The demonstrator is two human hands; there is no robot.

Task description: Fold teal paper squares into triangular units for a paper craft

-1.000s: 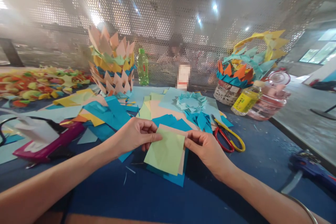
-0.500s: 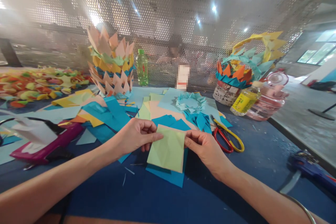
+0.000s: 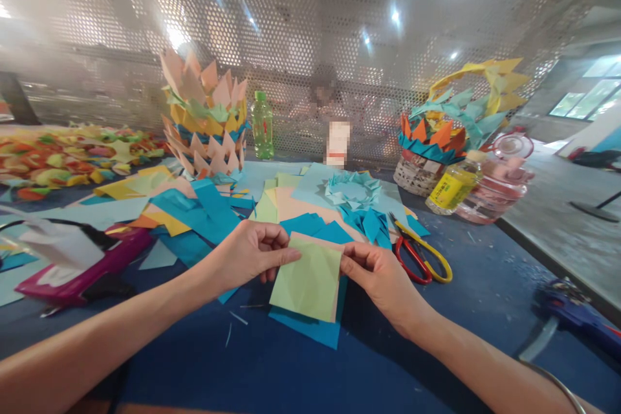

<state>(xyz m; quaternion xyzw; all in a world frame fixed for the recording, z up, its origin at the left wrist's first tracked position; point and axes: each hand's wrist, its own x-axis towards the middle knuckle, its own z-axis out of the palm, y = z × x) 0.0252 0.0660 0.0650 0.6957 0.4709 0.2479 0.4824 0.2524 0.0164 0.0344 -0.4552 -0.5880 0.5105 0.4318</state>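
Observation:
A square of light green paper [image 3: 306, 281] is pinched at its upper corners between my two hands, with a pale pink sheet showing along its top and right edges. My left hand [image 3: 259, 247] grips the upper left side, thumb on top. On the right, my right hand [image 3: 366, 265] pinches the upper right corner. Under the green square, a blue paper sheet [image 3: 320, 333] lies on the table. Scissors [image 3: 423, 252] with one red and one yellow handle rest just beyond my right hand.
Folded-paper baskets stand left [image 3: 206, 116] and right [image 3: 431, 142]. Behind the papers are a green bottle [image 3: 262, 126] and a paper ring [image 3: 353, 189]. A purple power strip [image 3: 87, 272] lies left; a yellow-labelled bottle [image 3: 453, 187], a pink jug [image 3: 504, 191] and a blue glue gun [image 3: 575, 310] sit right.
The light green square has shifted and tilted slightly, so more of the pink sheet shows along its right edge. Both hands keep their pinch and have barely moved.

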